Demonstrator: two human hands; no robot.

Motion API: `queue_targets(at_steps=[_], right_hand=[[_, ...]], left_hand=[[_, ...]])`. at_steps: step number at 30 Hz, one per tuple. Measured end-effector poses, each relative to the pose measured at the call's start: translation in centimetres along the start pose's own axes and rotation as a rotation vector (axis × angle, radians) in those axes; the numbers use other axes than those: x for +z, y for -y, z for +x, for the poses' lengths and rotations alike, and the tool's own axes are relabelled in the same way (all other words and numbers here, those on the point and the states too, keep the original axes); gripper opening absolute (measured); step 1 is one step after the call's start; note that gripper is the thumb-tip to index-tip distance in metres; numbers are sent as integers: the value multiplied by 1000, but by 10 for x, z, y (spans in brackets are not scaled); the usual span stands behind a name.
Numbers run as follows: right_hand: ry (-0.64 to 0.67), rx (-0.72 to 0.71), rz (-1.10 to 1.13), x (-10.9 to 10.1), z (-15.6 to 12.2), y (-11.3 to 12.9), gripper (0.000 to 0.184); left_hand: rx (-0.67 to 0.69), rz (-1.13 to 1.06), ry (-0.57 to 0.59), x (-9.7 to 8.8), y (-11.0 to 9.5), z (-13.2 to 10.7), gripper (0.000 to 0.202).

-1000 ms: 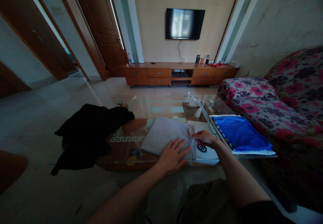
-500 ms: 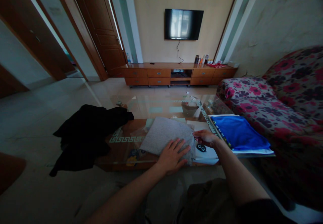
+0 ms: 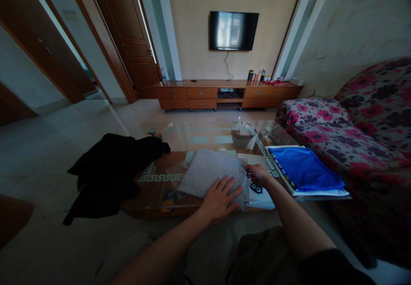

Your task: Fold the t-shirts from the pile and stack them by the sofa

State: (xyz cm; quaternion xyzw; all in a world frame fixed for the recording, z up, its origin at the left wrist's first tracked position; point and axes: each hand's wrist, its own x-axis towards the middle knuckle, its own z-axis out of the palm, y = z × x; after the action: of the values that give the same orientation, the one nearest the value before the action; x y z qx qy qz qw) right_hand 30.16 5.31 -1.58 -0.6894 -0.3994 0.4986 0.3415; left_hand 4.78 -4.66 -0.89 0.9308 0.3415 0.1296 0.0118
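Note:
A folded grey cloth (image 3: 205, 171), which looks like a garment, lies on the glass coffee table (image 3: 160, 195). Clear plastic, seemingly a bag (image 3: 246, 195), shows along its right side. My left hand (image 3: 221, 197) rests flat on the lower right part of the cloth, fingers spread. At the cloth's right edge, my right hand (image 3: 259, 175) is closed in a pinch on the plastic edge; the exact grip is partly hidden by the fingers. Just below that hand, a black round figure with white eyes (image 3: 256, 188) shows on a white surface.
Black clothing (image 3: 112, 165) hangs over the table's left end. Folded blue cloth (image 3: 305, 169) lies on white material at the right. A small basket (image 3: 242, 139) stands toward the back. A flowered sofa (image 3: 346, 135) flanks the right side; a low wooden cabinet (image 3: 202, 93) stands beyond.
My right hand and forearm have shifted slightly left, with the fingers still at the plastic edge. My left hand stays in place on the grey cloth.

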Motion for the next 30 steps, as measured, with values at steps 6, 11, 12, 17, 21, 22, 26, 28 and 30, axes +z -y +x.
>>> queue_targets(at_steps=[6, 11, 12, 17, 21, 22, 26, 28, 30], right_hand=[[-177, -84, -115, 10, 17, 3, 39], [-254, -155, -218, 8, 23, 4, 39], [-268, -166, -252, 7, 21, 5, 39], [-423, -301, -422, 20, -8, 21, 42], [-356, -598, -806, 51, -41, 31, 58], [-299, -637, -907, 59, -46, 30, 60], [-235, -410, -1054, 71, -42, 15, 76], [-224, -276, -1032, 69, -31, 7, 83], [-186, -274, -1029, 64, -23, 3, 89]], left_hand=[[10, 33, 9, 1, -3, -1, 64], [7, 29, 0, 3, -12, -3, 65], [5, 28, -1, 4, -14, -2, 65], [-23, 3, -8, 7, -24, 1, 65], [-69, -49, 11, 10, -31, 4, 73], [-85, -67, 19, 11, -33, 4, 73], [-124, -184, 44, 15, -36, 2, 67], [-139, -259, 52, 16, -37, 1, 72], [-154, -339, 72, 13, -35, 1, 77]])
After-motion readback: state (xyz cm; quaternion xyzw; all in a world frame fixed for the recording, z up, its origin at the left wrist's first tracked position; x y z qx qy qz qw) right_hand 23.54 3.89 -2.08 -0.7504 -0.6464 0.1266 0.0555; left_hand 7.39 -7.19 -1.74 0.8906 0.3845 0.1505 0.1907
